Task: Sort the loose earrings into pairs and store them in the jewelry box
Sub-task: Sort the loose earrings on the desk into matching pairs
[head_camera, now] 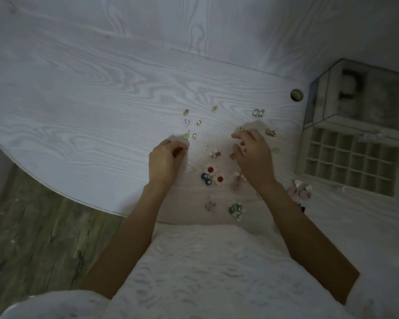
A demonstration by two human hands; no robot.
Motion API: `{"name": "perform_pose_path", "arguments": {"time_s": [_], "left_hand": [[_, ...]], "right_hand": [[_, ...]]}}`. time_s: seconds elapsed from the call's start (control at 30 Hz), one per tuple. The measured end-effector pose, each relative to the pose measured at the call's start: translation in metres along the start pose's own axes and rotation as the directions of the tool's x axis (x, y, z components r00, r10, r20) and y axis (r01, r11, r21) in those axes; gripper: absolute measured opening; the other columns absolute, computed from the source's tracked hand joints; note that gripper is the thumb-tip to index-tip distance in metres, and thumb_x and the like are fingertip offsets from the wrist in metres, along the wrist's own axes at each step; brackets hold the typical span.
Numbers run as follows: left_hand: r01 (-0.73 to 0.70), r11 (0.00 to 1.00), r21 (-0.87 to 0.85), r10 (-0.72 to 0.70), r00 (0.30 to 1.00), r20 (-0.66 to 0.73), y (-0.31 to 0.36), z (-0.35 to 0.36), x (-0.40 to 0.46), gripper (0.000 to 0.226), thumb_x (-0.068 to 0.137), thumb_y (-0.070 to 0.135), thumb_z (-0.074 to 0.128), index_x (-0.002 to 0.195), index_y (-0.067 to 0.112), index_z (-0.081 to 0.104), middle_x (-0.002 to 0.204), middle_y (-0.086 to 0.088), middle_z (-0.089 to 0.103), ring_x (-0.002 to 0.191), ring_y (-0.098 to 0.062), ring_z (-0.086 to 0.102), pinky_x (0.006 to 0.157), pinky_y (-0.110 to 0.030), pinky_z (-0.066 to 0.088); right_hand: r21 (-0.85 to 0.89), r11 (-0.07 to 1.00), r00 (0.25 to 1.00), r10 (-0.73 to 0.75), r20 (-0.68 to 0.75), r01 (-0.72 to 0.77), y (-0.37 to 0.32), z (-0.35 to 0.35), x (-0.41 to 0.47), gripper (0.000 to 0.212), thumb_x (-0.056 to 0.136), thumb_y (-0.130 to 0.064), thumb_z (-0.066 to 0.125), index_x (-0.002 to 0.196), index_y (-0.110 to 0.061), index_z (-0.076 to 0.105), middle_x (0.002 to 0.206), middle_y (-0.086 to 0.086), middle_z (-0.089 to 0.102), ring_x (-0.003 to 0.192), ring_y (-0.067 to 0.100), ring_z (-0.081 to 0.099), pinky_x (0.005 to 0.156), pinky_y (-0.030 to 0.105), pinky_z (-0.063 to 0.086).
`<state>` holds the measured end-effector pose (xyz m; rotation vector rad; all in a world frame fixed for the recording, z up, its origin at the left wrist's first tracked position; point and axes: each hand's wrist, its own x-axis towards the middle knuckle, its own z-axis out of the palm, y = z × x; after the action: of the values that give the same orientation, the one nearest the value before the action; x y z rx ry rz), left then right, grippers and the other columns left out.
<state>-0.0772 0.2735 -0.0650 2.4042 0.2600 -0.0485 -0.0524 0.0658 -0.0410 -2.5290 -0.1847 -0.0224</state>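
Grip status, left hand (162, 163): I read the fingers curled inward, thumb and forefinger pinching a small item too fine to identify, directly below a gold square earring (186, 135) lying on the counter (78, 111). Right hand (251, 153): fingers curled, the forward fingertips pinching a small gold earring (240, 129); the remaining fingers are bent under the palm.

Between the two hands I see a small stud pair (215, 154), and nearer the person a cluster of flower earrings with red centres (213, 173) touching two blue round earrings (205, 178). A pink earring (236, 180) lies partly under the right wrist. Closer to the counter edge sit a pale dangling earring (210, 205) and a green-and-white cluster (236, 209). Beyond the left hand lie several loose gold pieces and a blue heart-outline earring (186, 122). Beyond the right hand lies a pair of silver hoops (258, 113); a gold cluster (270, 132) sits just beside that hand.

Jewelry box (346, 157): far right of the counter, its tray of small square compartments exposed, a clear-walled upper section behind it. Pink-and-white earrings (300, 191) lie near its front corner.

Counter surface: pale wood grain, curved left edge, a round cable hole (296, 95). Wall panelling matches. Floor (32, 226) at lower left is grey-green planking. Lighting is dim.
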Motion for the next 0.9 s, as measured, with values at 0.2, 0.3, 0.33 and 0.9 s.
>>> {"name": "perform_pose_path", "arguments": {"time_s": [0.2,0.3,0.33,0.9], "left_hand": [[0.039,0.998,0.044,-0.038,0.999,-0.028,0.003,0.0,0.003,0.006,0.082,0.018,0.068,0.085,0.013,0.068,0.083,-0.008,0.065,0.075,-0.022,0.059,0.068,-0.025,0.041],[-0.019,1.0,0.004,0.019,1.0,-0.02,0.013,-0.001,0.003,0.003,0.081,0.016,0.069,0.083,0.015,0.07,0.084,-0.004,0.066,0.071,-0.015,0.06,0.064,-0.007,0.035],[-0.063,0.998,-0.015,0.063,0.998,-0.008,0.02,0.0,0.004,0.003,0.08,0.016,0.07,0.084,0.014,0.07,0.085,-0.003,0.067,0.07,-0.012,0.059,0.063,-0.004,0.036],[-0.465,0.885,0.035,0.418,0.825,0.381,0.14,0.11,0.044,0.014,0.085,0.019,0.061,0.091,0.014,0.072,0.091,-0.011,0.069,0.082,-0.028,0.063,0.074,-0.037,0.05]], "right_hand": [[-0.141,0.938,0.945,0.296,-0.141,-0.315,0.063,-0.029,-0.03,0.023,0.083,-0.001,0.057,0.106,-0.004,0.062,0.109,0.017,0.056,0.087,0.031,0.059,0.076,0.029,0.042],[-0.177,0.92,0.935,0.333,-0.122,-0.35,0.07,-0.027,-0.027,0.021,0.086,-0.004,0.053,0.106,-0.002,0.061,0.109,0.02,0.056,0.094,0.034,0.055,0.078,0.036,0.043],[-0.179,0.915,0.932,0.345,-0.113,-0.361,0.071,-0.025,-0.025,0.02,0.088,-0.005,0.052,0.106,-0.001,0.06,0.108,0.02,0.056,0.095,0.035,0.054,0.079,0.038,0.043],[-0.117,0.872,0.879,0.466,-0.106,-0.476,0.081,-0.027,-0.023,0.021,0.087,-0.003,0.054,0.107,-0.005,0.062,0.108,0.017,0.059,0.093,0.03,0.057,0.079,0.032,0.04]]}}
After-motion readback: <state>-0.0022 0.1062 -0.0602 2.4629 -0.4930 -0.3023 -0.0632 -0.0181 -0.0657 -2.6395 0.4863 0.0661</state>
